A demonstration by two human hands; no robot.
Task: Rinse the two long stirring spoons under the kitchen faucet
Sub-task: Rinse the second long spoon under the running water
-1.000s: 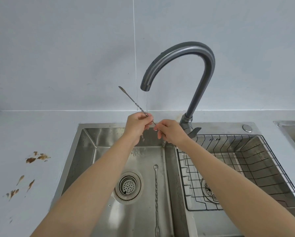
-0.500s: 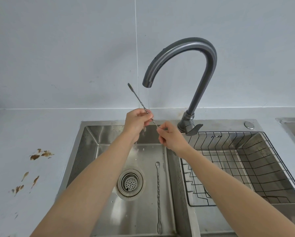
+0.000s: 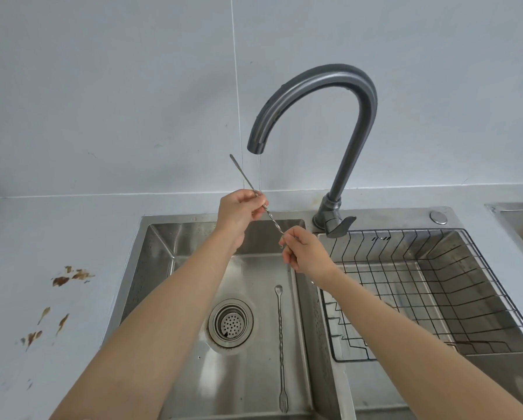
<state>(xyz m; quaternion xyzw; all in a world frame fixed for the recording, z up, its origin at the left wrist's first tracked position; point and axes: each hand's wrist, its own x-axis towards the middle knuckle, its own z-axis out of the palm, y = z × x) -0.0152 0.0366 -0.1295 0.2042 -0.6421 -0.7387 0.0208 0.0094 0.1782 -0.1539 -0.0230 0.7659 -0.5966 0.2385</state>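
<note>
The first stirring spoon (image 3: 272, 221) is pinched at two places: its twisted shaft is gripped high up by the curled fingers of the left hand (image 3: 239, 213), and its lower end is nipped by the fingertips of the right hand (image 3: 307, 253). It is held tilted over the left basin (image 3: 163, 244), upper tip raised toward the wall, and the thin stream (image 3: 258, 174) from the faucet (image 3: 354, 95) is met right at the left hand's grip. The second stirring spoon (image 3: 281, 344) is left flat on the basin floor, just right of the drain strainer (image 3: 230, 322), untouched. So the first rinse is judged to be in hand, half the task at best. Next, the shaft needs to be drawn through the stream end to end, then swapped for the other. Against a second ago, the hands are pulled farther apart, and more twisted shaft is bared between them
</note>
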